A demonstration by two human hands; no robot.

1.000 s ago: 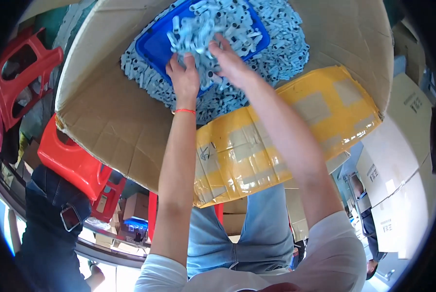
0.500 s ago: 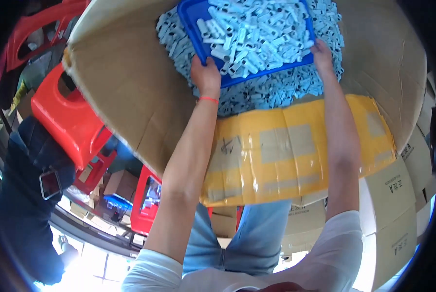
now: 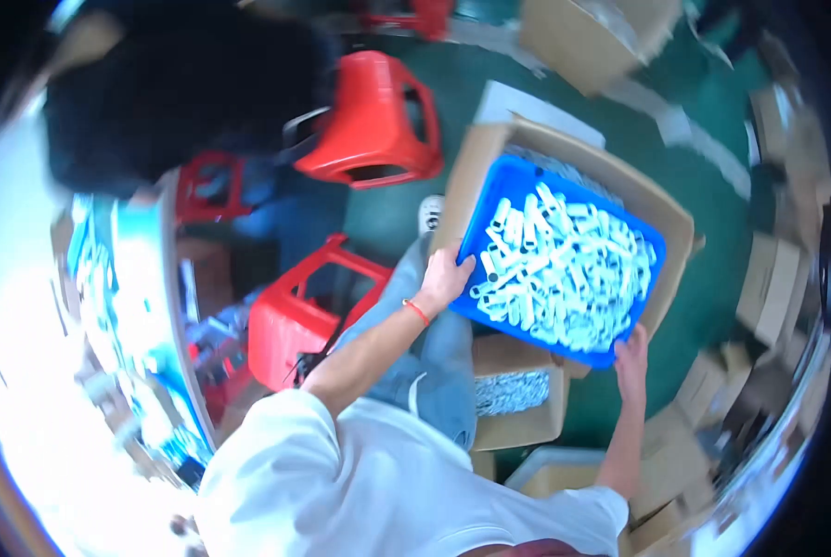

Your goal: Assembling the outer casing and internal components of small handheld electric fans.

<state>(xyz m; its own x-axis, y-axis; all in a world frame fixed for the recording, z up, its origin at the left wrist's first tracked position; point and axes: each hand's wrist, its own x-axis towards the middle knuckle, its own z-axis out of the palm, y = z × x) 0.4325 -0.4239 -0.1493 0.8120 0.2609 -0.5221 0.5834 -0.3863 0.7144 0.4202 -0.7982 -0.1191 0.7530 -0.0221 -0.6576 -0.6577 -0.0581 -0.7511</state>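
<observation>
A blue plastic tray (image 3: 489,200) heaped with small white plastic pieces (image 3: 564,265) is held level between my hands. My left hand (image 3: 448,276) grips its left edge, thumb over the rim. At the near right corner my right hand (image 3: 631,357) is closed on the rim; its fingers are partly hidden under the tray. Below and behind the tray stands a large open cardboard box (image 3: 672,278), with more of the small pieces showing past the tray's far edge.
Red plastic stools (image 3: 378,121) stand to the left, beside a person in dark clothes (image 3: 193,93). A smaller carton (image 3: 517,429) holding similar pieces is close to my legs. Cardboard boxes (image 3: 768,288) line the right side. A bright worktable (image 3: 146,306) runs along the left.
The loaded tray has come up out of the big box, still in both hands. My view has turned left and shows more floor, stools and the worktable.
</observation>
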